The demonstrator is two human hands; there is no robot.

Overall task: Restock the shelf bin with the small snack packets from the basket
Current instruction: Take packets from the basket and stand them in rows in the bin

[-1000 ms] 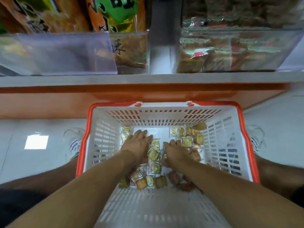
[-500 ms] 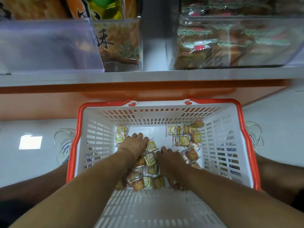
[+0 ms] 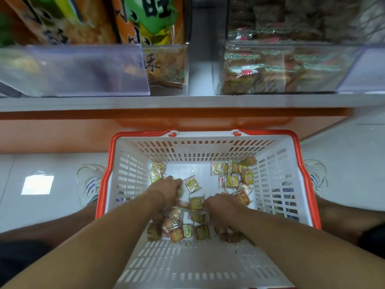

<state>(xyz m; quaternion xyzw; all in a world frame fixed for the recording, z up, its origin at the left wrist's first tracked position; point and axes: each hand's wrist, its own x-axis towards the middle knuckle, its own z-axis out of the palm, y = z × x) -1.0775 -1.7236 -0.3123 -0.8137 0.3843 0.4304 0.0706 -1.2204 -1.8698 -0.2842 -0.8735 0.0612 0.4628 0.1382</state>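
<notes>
Two hands reach down into the white basket (image 3: pixel 208 265) with the red rim. The left hand (image 3: pixel 166 189) has its fingers curled down on some small snack packets (image 3: pixel 195 203). The right hand (image 3: pixel 220 207) curls down too, but I cannot tell if it holds any. More packets lie on the basket floor. The clear shelf bin (image 3: pixel 291 67) sits up above.

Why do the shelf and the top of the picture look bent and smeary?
Head view: the wide-angle lens bows the shelf edge; the bags and right bin above are motion-blurred; the basket is sharper; a light glares off the floor.
</notes>
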